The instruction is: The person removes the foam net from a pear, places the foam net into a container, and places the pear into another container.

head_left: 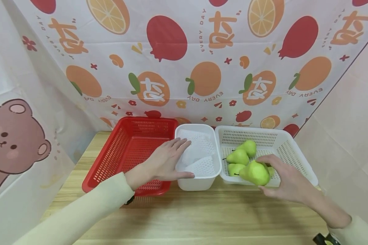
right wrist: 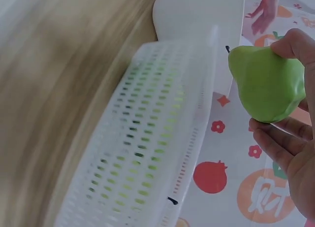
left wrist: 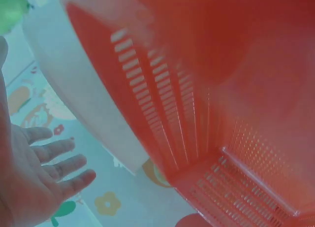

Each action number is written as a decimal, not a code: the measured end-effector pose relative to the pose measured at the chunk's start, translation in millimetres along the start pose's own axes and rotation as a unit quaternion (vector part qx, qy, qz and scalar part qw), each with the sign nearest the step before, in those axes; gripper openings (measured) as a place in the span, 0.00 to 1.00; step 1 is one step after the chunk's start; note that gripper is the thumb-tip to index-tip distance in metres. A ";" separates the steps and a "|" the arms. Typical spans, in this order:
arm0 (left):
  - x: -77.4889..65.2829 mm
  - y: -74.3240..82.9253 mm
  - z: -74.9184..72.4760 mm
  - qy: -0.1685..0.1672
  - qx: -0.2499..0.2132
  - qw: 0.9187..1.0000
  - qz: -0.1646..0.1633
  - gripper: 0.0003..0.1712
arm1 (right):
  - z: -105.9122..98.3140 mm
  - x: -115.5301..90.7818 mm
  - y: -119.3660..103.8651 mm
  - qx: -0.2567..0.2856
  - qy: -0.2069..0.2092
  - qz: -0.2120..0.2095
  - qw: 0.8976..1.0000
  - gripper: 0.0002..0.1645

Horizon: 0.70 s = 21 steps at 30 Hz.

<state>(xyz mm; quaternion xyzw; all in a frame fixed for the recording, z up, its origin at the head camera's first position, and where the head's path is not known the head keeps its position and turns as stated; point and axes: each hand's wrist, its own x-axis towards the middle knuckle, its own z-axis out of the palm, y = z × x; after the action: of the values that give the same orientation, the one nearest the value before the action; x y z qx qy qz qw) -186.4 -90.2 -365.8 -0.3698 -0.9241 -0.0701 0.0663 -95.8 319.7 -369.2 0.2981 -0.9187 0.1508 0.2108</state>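
Note:
My right hand (head_left: 289, 178) grips a green pear (head_left: 255, 173) between thumb and fingers, lifted over the front of the white slotted basket (head_left: 299, 163). In the right wrist view the held pear (right wrist: 268, 81) shows its dark stem pointing away from the palm. Several more pears (head_left: 238, 157) lie inside that basket. My left hand (head_left: 167, 160), fingers spread, hovers over the left side of the small white bin (head_left: 199, 183). White foam netting (head_left: 202, 165) lies in this bin. The left wrist view shows the left hand (left wrist: 44, 173) with straight fingers and nothing in it.
A red slotted basket (head_left: 122, 146) stands left of the white bin, partly under the left forearm. All three containers sit side by side on a wooden table (head_left: 208, 214). A fruit-print cloth (head_left: 184, 71) hangs behind them, and a bear-print cloth (head_left: 18, 136) hangs at the left.

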 end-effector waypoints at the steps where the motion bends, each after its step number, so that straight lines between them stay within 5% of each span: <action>1: -2.4 1.6 1.2 0.002 0.002 1.000 0.002 0.61 | -0.8 3.4 2.1 0.000 -0.005 0.000 1.000 0.52; 10: -27.0 11.8 6.6 0.036 0.000 0.999 0.010 0.64 | 0.3 29.1 20.9 0.001 -0.055 -0.013 0.998 0.48; 21: -54.3 20.6 20.2 0.079 0.033 0.996 0.015 0.69 | 13.7 52.8 31.3 0.008 -0.129 0.032 0.991 0.46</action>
<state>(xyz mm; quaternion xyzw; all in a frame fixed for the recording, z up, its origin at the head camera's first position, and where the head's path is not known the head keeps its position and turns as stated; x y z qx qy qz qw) -134.6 -108.5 -393.5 -0.3742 -0.9123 -0.0672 0.1520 -157.8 312.9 -360.6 0.2875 -0.9459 0.1251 0.0833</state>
